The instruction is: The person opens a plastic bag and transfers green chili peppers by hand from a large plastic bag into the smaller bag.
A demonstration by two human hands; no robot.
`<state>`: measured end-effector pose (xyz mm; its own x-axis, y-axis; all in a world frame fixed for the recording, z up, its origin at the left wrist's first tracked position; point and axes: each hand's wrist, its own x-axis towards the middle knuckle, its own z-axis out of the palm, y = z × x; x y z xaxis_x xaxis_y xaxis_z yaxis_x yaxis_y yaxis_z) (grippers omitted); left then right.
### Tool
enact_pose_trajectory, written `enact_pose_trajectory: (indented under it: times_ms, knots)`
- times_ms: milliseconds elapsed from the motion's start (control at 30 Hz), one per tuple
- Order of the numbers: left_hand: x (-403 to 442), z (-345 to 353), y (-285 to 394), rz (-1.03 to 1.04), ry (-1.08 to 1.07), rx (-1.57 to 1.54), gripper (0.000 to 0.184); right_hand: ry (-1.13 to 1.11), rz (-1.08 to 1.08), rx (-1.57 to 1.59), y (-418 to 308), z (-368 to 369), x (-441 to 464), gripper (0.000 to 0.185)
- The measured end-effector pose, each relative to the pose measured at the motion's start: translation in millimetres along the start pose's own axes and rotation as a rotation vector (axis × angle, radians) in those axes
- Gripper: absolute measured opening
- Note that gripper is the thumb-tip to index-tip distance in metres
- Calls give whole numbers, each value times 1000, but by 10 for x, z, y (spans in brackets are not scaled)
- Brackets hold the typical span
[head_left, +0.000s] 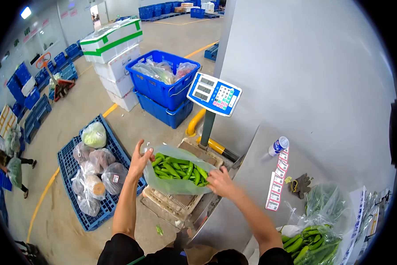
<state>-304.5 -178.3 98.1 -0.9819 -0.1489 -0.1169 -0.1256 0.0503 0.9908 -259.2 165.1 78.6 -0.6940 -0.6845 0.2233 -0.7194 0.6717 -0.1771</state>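
Observation:
A clear plastic bag [185,187] of green chili peppers [181,168] hangs with its mouth wide open over the scale platform [167,202]. My left hand [140,162] holds the bag's left rim, thumb and index finger apart at the edge and the other fingers partly hidden. On the opposite side, my right hand [221,182] pinches the bag's right rim. Behind the bag stands the scale's display [214,94] on its post. Whether the bag's bottom rests on the platform is hidden.
Bagged vegetables [99,163] lie on a blue pallet [90,223] to the left. Stacked blue crates [163,99] and foam boxes [114,57] stand ahead. The steel table [234,216] carries labels [276,190], a glove [300,185] and more peppers [311,243]. A person [8,161] stands far left.

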Motion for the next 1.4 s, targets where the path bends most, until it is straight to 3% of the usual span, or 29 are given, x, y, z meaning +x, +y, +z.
enact_pose_trajectory:
  times_ms: [100,200,267,333,467,567,600,767,833,933,1033,1100,1133,1167,1200,1300,1400]
  knots:
    - [-107,62,106,25,143,239,63,111,33,58,-170,-189,-142,16]
    - [-119,-21,-94,482,392,637,50,166,135,86,-377,-419,-378,18]
    - [-172,46,-42,423,391,477,38,212,263,67,-603,-549,-799,19]
    - [-318,309,146,489,332,351,30,236,363,24,-815,-815,-1121,21]
    - [-786,1237,248,295,-193,30,22,311,704,-204,-1157,-1248,-1977,21]
    - [-1484,2145,354,289,-667,-10,16,513,1012,-513,-1479,-1737,-2665,24]
    - [-1793,2411,486,310,-820,109,16,627,1077,-650,-1616,-1867,-2906,26]
    - [-2631,3685,396,139,-1486,34,19,613,1598,-1017,-2198,-2154,-3755,40]
    - [-2965,4181,200,111,-1627,63,22,652,1789,-1184,-2414,-2220,-4128,50]
    - [-3399,4822,-224,68,-1694,125,29,731,1990,-1242,-2726,-2158,-4866,48]
    - [-3794,5204,-441,171,-1673,169,46,1159,2229,-941,-3241,-1725,-5969,55]
    - [-4013,5344,-518,433,-1537,198,57,1819,2053,-92,-3567,-1336,-6489,49]
    - [-4087,5412,-528,558,-1454,206,63,1943,1944,24,-3540,-1214,-6444,55]
    - [-4120,5494,-516,539,-1492,247,70,2062,1832,139,-3517,-1085,-6405,62]
    - [-4157,5583,-544,514,-1483,250,71,2267,1862,361,-3409,-1338,-6082,67]
    - [-4269,5762,-675,445,-1514,229,73,2273,1691,380,-3322,-1363,-6150,48]
    - [-4335,5749,-780,669,-1508,215,72,2202,1593,369,-3203,-1528,-6132,44]
